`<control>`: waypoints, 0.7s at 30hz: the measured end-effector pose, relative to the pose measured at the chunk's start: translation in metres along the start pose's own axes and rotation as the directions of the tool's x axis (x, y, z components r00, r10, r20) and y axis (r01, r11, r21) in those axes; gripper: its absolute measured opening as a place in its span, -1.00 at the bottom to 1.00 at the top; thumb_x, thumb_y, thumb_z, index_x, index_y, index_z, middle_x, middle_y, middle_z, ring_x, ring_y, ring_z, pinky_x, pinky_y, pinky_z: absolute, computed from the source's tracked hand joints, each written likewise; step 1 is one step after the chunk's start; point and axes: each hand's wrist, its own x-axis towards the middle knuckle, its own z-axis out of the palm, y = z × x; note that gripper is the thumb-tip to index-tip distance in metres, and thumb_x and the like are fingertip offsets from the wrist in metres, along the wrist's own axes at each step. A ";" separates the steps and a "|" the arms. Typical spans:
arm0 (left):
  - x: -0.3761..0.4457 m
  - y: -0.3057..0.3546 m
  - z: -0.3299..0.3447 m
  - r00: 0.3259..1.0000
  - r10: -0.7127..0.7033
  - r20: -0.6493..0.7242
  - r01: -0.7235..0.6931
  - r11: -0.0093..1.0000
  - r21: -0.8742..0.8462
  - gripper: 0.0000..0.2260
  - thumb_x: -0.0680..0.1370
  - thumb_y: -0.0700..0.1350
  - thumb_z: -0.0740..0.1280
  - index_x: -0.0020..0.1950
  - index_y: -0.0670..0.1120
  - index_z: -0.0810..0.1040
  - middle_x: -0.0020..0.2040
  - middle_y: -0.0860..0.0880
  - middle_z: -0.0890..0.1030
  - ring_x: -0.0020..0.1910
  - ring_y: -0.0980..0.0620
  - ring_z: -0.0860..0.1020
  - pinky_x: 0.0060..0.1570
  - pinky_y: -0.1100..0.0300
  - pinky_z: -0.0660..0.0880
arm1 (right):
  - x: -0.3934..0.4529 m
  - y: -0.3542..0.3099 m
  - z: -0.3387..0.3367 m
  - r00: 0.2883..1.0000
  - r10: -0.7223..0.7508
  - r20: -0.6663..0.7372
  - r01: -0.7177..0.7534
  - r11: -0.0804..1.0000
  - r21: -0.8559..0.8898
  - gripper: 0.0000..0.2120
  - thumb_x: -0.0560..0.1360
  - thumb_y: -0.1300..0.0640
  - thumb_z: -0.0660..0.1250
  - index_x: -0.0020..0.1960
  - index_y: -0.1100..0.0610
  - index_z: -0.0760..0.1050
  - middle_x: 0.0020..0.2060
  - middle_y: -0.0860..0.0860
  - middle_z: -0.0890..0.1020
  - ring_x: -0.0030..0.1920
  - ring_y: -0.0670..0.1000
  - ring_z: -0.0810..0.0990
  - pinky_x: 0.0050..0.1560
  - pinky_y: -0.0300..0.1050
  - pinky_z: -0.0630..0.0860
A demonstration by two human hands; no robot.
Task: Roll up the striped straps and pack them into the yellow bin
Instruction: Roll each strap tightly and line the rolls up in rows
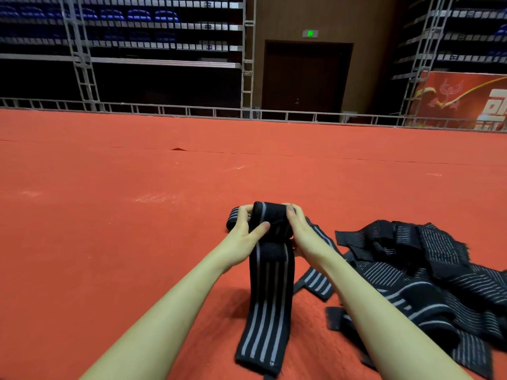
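A black strap with grey stripes (264, 311) hangs from my two hands down to the red floor, its upper end wound into a partial roll (270, 219). My left hand (245, 237) grips the roll's left side, thumb laid across its front. On the right side, my right hand (300, 231) holds the roll with fingers curled over its top. A heap of loose striped straps (417, 275) lies on the floor to the right of my right forearm. No yellow bin is in view.
Red carpet (137, 215) stretches ahead to a low metal railing (192, 109). Beyond it stand folded bleachers with blue seats (123, 28), a dark door (306, 78) and a red banner (466, 100) at far right.
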 end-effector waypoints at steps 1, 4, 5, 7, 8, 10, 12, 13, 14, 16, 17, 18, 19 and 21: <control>-0.001 -0.002 -0.001 1.000 -0.005 0.010 0.005 1.000 -0.013 -0.72 0.62 -0.07 0.22 0.27 0.11 0.22 0.23 -0.03 0.41 0.21 0.12 0.47 0.18 0.19 0.47 | 0.001 0.000 0.000 1.000 0.016 -0.004 -0.016 1.000 0.011 -0.54 0.57 -0.31 -0.09 0.31 -0.07 0.26 -0.04 -0.12 0.51 -0.06 -0.12 0.55 -0.03 -0.01 0.56; -0.003 -0.003 -0.005 0.999 0.020 0.025 -0.020 1.000 -0.006 -0.67 0.59 -0.18 0.26 0.27 0.12 0.28 0.21 -0.04 0.44 0.06 0.11 0.51 0.08 0.17 0.52 | 0.004 0.001 0.001 0.998 0.059 -0.016 -0.058 0.998 0.032 -0.53 0.56 -0.33 -0.09 0.21 -0.05 0.33 -0.02 -0.05 0.54 -0.01 -0.05 0.57 -0.06 -0.04 0.54; -0.003 -0.004 -0.006 0.999 0.027 0.020 -0.027 1.000 -0.001 -0.65 0.58 -0.21 0.27 0.26 0.12 0.30 0.22 -0.04 0.44 0.01 0.09 0.52 0.06 0.16 0.51 | 0.005 0.002 0.001 0.998 0.065 -0.012 -0.064 0.997 0.042 -0.58 0.58 -0.31 -0.06 0.18 -0.06 0.35 -0.02 -0.04 0.54 -0.02 -0.03 0.56 -0.07 -0.06 0.53; -0.003 -0.005 -0.008 1.000 0.026 0.003 -0.026 1.000 -0.001 -0.62 0.55 -0.30 0.25 0.23 0.12 0.35 0.23 -0.04 0.45 -0.10 0.05 0.51 0.03 0.12 0.49 | 0.006 0.005 0.002 0.999 0.049 0.001 -0.049 0.996 0.077 -0.74 0.61 -0.20 0.03 0.13 -0.09 0.37 -0.06 -0.04 0.53 -0.10 -0.06 0.54 -0.12 -0.13 0.48; -0.003 -0.005 -0.008 1.000 0.019 -0.003 -0.019 0.999 -0.028 -0.60 0.53 -0.36 0.22 0.21 0.10 0.38 0.23 -0.06 0.46 -0.12 0.04 0.50 0.01 0.11 0.48 | 0.007 0.007 0.003 1.000 0.031 -0.003 -0.031 0.994 0.101 -0.81 0.62 -0.12 0.07 0.12 -0.09 0.38 -0.07 -0.05 0.52 -0.14 -0.07 0.52 -0.16 -0.16 0.45; -0.002 -0.006 -0.009 1.000 -0.025 -0.001 0.024 0.978 -0.209 -0.57 0.50 -0.37 0.12 0.24 0.05 0.41 0.23 -0.09 0.48 -0.07 -0.02 0.51 -0.02 0.07 0.46 | 0.009 0.009 0.004 0.999 -0.003 -0.045 0.010 0.986 0.166 -0.87 0.63 0.01 0.12 0.13 -0.08 0.40 -0.11 -0.05 0.51 -0.20 -0.11 0.51 -0.25 -0.20 0.41; -0.003 -0.005 -0.007 0.994 -0.107 0.034 0.111 0.888 -0.446 -0.64 0.53 -0.21 0.12 0.30 0.00 0.41 0.19 -0.06 0.51 -0.12 -0.04 0.51 -0.10 0.12 0.42 | 0.011 0.011 0.004 0.996 -0.033 -0.086 0.052 0.973 0.224 -0.86 0.61 0.10 0.17 0.15 -0.05 0.40 -0.15 -0.04 0.52 -0.23 -0.12 0.52 -0.24 -0.20 0.41; -0.003 -0.005 -0.006 0.987 -0.150 0.051 0.156 0.867 -0.473 -0.69 0.59 -0.08 0.10 0.30 -0.01 0.43 0.15 -0.05 0.53 -0.15 -0.02 0.52 -0.13 0.13 0.42 | 0.011 0.012 0.003 0.995 -0.046 -0.091 0.066 0.972 0.227 -0.82 0.59 0.12 0.22 0.17 -0.04 0.40 -0.13 -0.03 0.54 -0.20 -0.10 0.55 -0.17 -0.17 0.43; -0.002 -0.005 -0.005 0.979 -0.192 0.066 0.201 0.882 -0.426 -0.66 0.63 0.06 0.04 0.29 -0.01 0.46 0.13 -0.03 0.56 -0.13 -0.01 0.55 -0.10 0.13 0.44 | 0.011 0.015 0.002 0.995 -0.057 -0.082 0.073 0.975 0.208 -0.76 0.56 0.12 0.27 0.21 -0.05 0.39 -0.10 0.00 0.55 -0.14 -0.08 0.58 -0.10 -0.15 0.45; 0.004 -0.011 -0.002 0.962 -0.270 0.047 0.274 0.933 -0.235 -0.43 0.53 0.38 0.01 0.31 0.06 0.45 0.16 0.02 0.59 0.06 0.03 0.58 0.08 0.08 0.49 | 0.010 0.018 0.003 0.997 -0.060 -0.049 0.068 0.982 0.178 -0.61 0.51 0.13 0.36 0.29 -0.03 0.35 -0.04 0.04 0.59 -0.03 -0.03 0.62 -0.01 -0.16 0.46; 0.005 -0.011 -0.001 0.955 -0.295 0.030 0.296 0.943 -0.150 -0.30 0.41 0.51 0.02 0.34 0.08 0.42 0.20 0.03 0.58 0.13 0.04 0.57 0.15 0.05 0.48 | 0.009 0.019 0.005 0.998 -0.055 -0.041 0.062 0.980 0.188 -0.55 0.48 0.13 0.40 0.32 0.01 0.34 -0.02 0.04 0.60 0.01 -0.03 0.62 0.02 -0.17 0.46; 0.008 -0.015 0.000 0.951 -0.309 0.008 0.309 0.947 -0.093 -0.17 0.30 0.60 0.04 0.36 0.09 0.40 0.24 0.02 0.57 0.18 0.03 0.55 0.21 0.01 0.46 | 0.009 0.019 0.005 0.998 -0.051 -0.041 0.059 0.977 0.207 -0.48 0.43 0.12 0.44 0.33 0.06 0.34 0.02 0.05 0.60 0.05 -0.02 0.61 0.07 -0.15 0.46; 0.012 -0.020 0.000 0.950 -0.313 -0.014 0.312 0.949 -0.038 -0.09 0.23 0.64 0.04 0.37 0.07 0.39 0.26 0.00 0.55 0.21 0.02 0.53 0.25 -0.03 0.43 | 0.009 0.019 0.006 0.998 -0.051 -0.042 0.060 0.972 0.229 -0.42 0.36 0.10 0.47 0.33 0.11 0.35 0.06 0.06 0.60 0.10 0.00 0.60 0.13 -0.11 0.47; 0.014 -0.020 -0.003 0.955 -0.292 -0.046 0.295 0.954 0.063 -0.09 0.25 0.63 0.04 0.32 0.01 0.43 0.24 -0.01 0.56 0.22 0.02 0.52 0.29 -0.04 0.40 | 0.007 0.019 0.006 0.998 -0.068 -0.008 0.068 0.971 0.230 -0.34 0.27 0.03 0.48 0.31 0.14 0.38 0.13 0.09 0.60 0.16 0.03 0.58 0.25 -0.03 0.45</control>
